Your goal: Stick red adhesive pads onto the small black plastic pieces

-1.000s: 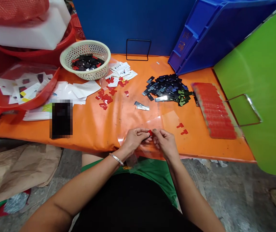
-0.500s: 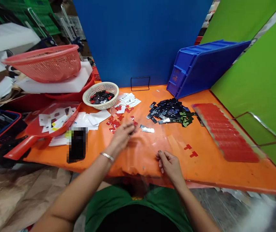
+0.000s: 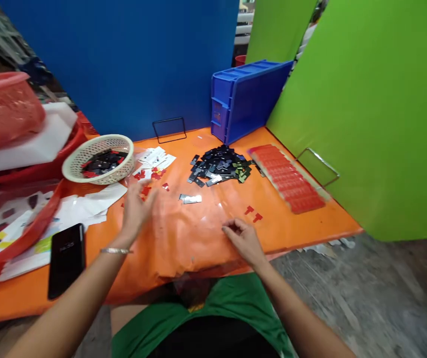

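Note:
My left hand, with a bangle at its wrist, is over the left part of the table. Its thumb and fingers are spread, and nothing shows between them. Just beyond the fingers lie several small red T-shaped pieces, partly hidden by the hand. My right hand is low over the front of the table, thumb and fingertips curled together, with no object visible in them. Two red T-shaped pieces lie beyond it. Between the hands, farther back, are grey strips and a heap of dark flat pieces.
A cream basket holds dark and red pieces. White papers, a phone and a red scoop are at left. A blue crate stands at back, a red sheet lies at right. Blue and green panels enclose the table.
The view has turned right. My left hand has moved left from near the grey strips, and its fingers have spread. My right hand stays curled near the front edge.

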The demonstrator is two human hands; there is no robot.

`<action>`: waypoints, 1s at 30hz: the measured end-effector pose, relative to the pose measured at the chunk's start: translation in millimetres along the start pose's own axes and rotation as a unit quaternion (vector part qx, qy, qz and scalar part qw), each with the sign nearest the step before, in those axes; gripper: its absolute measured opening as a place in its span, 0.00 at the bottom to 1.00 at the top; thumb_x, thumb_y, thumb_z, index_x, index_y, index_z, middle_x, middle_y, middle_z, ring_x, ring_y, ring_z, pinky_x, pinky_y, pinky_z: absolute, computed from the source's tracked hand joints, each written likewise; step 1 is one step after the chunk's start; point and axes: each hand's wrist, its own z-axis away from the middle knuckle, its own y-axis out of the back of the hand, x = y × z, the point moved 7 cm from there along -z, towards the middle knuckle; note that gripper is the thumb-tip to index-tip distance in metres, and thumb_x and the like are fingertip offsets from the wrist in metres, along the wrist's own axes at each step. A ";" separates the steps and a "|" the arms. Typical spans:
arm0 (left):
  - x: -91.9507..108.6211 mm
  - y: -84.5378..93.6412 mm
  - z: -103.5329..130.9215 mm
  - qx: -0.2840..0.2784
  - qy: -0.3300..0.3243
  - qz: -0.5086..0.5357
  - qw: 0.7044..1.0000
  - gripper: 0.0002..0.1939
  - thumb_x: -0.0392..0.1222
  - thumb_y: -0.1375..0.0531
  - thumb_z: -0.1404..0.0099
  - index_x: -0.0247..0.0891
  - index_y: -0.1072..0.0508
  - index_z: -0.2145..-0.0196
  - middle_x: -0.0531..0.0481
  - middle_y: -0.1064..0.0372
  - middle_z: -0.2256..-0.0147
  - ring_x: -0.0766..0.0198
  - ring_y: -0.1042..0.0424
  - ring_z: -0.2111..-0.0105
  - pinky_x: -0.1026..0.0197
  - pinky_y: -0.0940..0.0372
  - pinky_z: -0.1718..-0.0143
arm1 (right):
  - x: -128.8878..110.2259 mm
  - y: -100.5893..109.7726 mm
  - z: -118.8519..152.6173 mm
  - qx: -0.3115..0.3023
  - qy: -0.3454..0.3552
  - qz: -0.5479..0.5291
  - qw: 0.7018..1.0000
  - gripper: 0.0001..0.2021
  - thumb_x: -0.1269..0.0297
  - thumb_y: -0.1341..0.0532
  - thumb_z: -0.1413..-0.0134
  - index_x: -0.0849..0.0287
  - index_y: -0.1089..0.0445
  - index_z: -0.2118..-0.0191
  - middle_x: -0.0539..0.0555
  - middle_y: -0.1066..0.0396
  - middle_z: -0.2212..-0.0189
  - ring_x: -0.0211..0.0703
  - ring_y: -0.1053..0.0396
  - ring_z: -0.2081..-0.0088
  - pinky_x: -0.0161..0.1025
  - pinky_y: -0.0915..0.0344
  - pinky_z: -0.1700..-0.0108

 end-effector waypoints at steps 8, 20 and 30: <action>113.0 -149.1 103.3 -0.292 -0.139 0.045 0.945 0.06 0.35 0.44 0.37 0.37 0.26 0.65 0.47 0.30 0.66 0.59 0.34 0.61 0.58 0.39 0.57 | 23.5 79.4 -43.7 0.123 0.037 0.313 0.941 0.07 0.73 0.47 0.51 0.60 0.32 0.71 0.57 0.31 0.70 0.45 0.33 0.65 0.40 0.39 0.60; 137.2 -212.3 87.4 -0.360 -0.156 -0.050 0.918 0.18 0.45 0.41 0.39 0.41 0.31 0.52 0.46 0.40 0.61 0.56 0.40 0.58 0.58 0.42 0.56 | 29.5 75.0 -57.0 0.080 -0.065 0.400 0.911 0.04 0.71 0.44 0.48 0.61 0.32 0.69 0.56 0.32 0.68 0.43 0.34 0.67 0.36 0.43 0.66; 133.8 -214.1 87.5 -0.379 -0.197 -0.069 0.902 0.19 0.51 0.43 0.38 0.44 0.33 0.50 0.46 0.41 0.60 0.56 0.41 0.58 0.58 0.43 0.58 | 17.1 62.9 -36.5 0.131 0.001 0.424 0.896 0.10 0.69 0.48 0.42 0.63 0.29 0.66 0.58 0.35 0.66 0.42 0.37 0.69 0.37 0.43 0.65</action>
